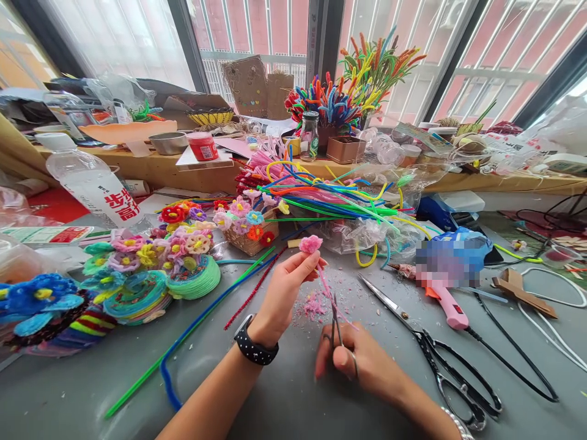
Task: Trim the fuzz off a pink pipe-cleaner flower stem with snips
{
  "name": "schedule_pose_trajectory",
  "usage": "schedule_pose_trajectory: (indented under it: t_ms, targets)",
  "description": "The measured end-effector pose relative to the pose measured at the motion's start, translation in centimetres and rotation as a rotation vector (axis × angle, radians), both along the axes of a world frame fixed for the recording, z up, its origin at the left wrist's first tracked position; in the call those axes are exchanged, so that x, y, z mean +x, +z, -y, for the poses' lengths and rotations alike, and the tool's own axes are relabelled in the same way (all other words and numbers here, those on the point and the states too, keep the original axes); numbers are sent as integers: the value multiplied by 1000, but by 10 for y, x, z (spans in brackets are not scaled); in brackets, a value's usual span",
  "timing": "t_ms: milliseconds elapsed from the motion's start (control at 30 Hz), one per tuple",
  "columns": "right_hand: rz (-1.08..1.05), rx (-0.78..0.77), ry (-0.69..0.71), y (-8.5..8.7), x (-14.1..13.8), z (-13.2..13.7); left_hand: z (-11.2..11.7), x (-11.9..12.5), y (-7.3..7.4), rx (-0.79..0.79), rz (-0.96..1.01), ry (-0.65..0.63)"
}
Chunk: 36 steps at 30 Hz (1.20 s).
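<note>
Between the thumb and fingers of my left hand (293,275) is a pink pipe-cleaner flower (310,244), its fluffy head sticking up above the fingertips. A thin pink stem (326,286) runs down from it towards my right hand (351,354). That hand grips small scissors (336,324) by the finger loops, blades pointing up beside the stem. Whether the blades touch the stem I cannot tell. Pink fuzz clippings (314,305) lie on the grey table (293,403) behind the scissors. A dark red pipe cleaner (254,293) rests left of my left hand.
Large black-handled scissors (408,324) and a pink glue gun (447,302) with a black cord lie at right. Pipe-cleaner flower pots (192,278) stand at left, near a plastic bottle (92,177). Bundled pipe cleaners (321,195) spread across the back below a cluttered ledge (220,160).
</note>
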State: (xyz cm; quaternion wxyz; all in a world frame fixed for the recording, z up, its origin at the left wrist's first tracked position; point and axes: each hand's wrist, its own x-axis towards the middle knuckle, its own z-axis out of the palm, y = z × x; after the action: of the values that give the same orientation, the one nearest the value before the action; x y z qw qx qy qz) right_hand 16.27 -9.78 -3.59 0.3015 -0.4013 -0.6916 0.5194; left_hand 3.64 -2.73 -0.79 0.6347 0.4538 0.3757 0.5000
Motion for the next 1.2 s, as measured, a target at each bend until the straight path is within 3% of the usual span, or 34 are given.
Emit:
schedule_pose_trajectory:
  t_ms: [167, 367, 467, 667, 1000, 1200]
  targets:
    - [-6, 32, 50, 6, 3, 1, 0, -2, 4, -7, -2, -36]
    - [-53, 16, 150, 6, 4, -1, 4, 1, 10, -16, -134, -225]
    - [-76, 14, 154, 6, 4, -1, 6, 2, 12, 4, -182, -257]
    - [-85, -4, 87, 9, 3, -1, 6, 3, 11, 14, -194, -229]
    - [-48, -76, -52, -5, 3, -2, 3, 2, 5, 17, -119, -96]
    - [-61, -46, 34, -3, 5, -3, 4, 3, 8, 26, -149, -121]
